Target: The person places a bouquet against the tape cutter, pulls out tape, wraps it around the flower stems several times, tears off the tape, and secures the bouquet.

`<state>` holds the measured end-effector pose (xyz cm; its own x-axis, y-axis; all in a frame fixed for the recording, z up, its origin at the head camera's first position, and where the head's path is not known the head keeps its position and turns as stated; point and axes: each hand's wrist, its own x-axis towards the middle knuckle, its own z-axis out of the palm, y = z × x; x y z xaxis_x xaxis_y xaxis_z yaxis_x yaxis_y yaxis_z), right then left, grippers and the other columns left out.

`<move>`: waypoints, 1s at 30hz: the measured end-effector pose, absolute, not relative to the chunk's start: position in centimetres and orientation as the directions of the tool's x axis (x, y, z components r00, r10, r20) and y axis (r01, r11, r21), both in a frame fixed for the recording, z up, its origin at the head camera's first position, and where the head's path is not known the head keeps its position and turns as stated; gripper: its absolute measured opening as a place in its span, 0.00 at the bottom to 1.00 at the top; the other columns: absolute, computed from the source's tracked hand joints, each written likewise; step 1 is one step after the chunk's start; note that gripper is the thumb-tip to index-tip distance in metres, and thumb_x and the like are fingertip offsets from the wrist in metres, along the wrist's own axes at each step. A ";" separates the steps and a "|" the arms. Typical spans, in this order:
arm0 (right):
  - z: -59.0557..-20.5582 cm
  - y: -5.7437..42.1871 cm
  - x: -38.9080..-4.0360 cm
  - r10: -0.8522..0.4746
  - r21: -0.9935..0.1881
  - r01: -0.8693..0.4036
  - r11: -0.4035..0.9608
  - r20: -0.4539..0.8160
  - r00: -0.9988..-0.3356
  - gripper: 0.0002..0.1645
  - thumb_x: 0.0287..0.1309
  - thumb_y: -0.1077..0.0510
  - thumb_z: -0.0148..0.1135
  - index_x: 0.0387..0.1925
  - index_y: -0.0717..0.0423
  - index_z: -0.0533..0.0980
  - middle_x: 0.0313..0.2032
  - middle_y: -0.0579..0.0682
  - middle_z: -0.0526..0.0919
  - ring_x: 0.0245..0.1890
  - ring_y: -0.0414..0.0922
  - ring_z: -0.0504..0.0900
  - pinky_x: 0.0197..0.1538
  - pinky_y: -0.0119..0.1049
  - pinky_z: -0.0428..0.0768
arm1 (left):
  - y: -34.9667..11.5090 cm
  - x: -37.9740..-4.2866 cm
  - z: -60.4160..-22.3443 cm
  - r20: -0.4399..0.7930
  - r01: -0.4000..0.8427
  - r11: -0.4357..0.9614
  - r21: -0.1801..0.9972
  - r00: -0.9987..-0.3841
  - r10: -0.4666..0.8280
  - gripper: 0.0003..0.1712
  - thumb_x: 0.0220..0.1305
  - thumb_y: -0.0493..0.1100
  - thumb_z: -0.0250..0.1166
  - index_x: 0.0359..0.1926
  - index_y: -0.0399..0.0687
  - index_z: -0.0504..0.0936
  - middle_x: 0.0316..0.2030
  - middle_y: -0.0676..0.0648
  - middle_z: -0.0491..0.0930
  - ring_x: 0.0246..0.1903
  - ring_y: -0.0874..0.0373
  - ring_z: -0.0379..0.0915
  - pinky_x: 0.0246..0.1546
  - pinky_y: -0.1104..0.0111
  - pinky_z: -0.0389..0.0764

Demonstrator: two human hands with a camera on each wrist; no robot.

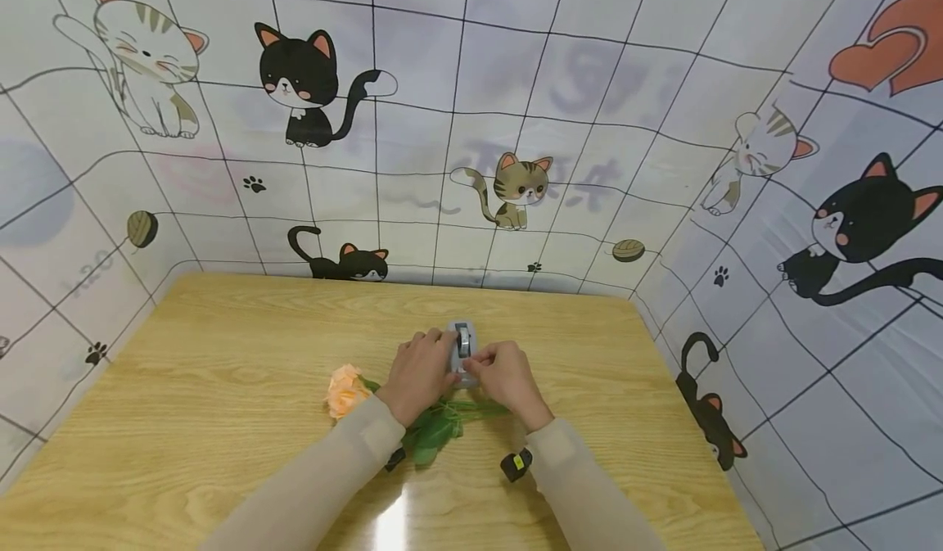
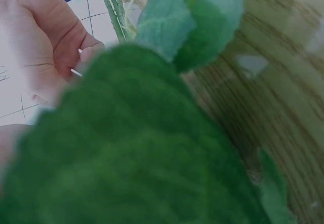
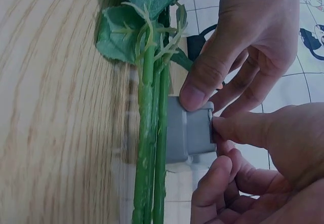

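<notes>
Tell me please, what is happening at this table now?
A person is working with a gray tape dispenser on the wooden table. The left hand holds it, while the right hand pinches at its front edge; any strip of tape between those fingers is too small to make out. Green stems lie just in front of the dispenser, with peach-coloured blossom beside the left wrist.

Hands on grey dispenser, green stems

The left fingers partly hide the grey tape dispenser.
</notes>
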<state>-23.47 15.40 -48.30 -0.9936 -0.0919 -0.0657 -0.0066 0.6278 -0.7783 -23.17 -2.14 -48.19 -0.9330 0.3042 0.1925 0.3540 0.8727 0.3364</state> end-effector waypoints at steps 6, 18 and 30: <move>-48.3 15.0 -23.2 -0.082 -0.789 -0.003 0.614 -0.060 -0.995 0.13 0.72 0.54 0.67 0.37 0.59 0.89 0.27 0.57 0.89 0.15 0.38 0.72 0.18 0.31 0.69 | -2.1 -23.2 -48.2 0.183 0.348 0.883 0.316 -0.935 0.303 0.40 0.60 0.53 0.82 0.70 0.47 0.78 0.56 0.41 0.84 0.50 0.43 0.82 0.48 0.46 0.85; -45.8 15.2 -22.8 -0.096 -0.881 0.068 0.469 -0.128 -0.987 0.12 0.76 0.57 0.64 0.46 0.63 0.86 0.39 0.60 0.89 0.34 0.54 0.90 0.38 0.48 0.89 | -2.1 -23.6 -48.4 0.162 0.348 0.885 0.309 -0.936 0.312 0.39 0.61 0.53 0.81 0.69 0.47 0.78 0.57 0.40 0.84 0.49 0.43 0.82 0.45 0.47 0.85; -47.1 15.8 -20.4 -0.086 -0.940 0.236 0.246 -0.263 -0.961 0.12 0.74 0.64 0.64 0.49 0.71 0.85 0.42 0.68 0.91 0.26 0.39 0.88 0.36 0.32 0.89 | -2.1 -23.4 -48.0 0.176 0.359 0.886 0.295 -0.931 0.319 0.37 0.61 0.53 0.82 0.67 0.47 0.79 0.53 0.40 0.85 0.47 0.44 0.82 0.42 0.48 0.85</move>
<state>-20.40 15.81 -47.06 -0.9608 -0.0864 -0.2634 0.2356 0.2461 -0.9402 -23.38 -2.13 -48.01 -0.9314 0.3185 0.1761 0.3587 0.8856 0.2950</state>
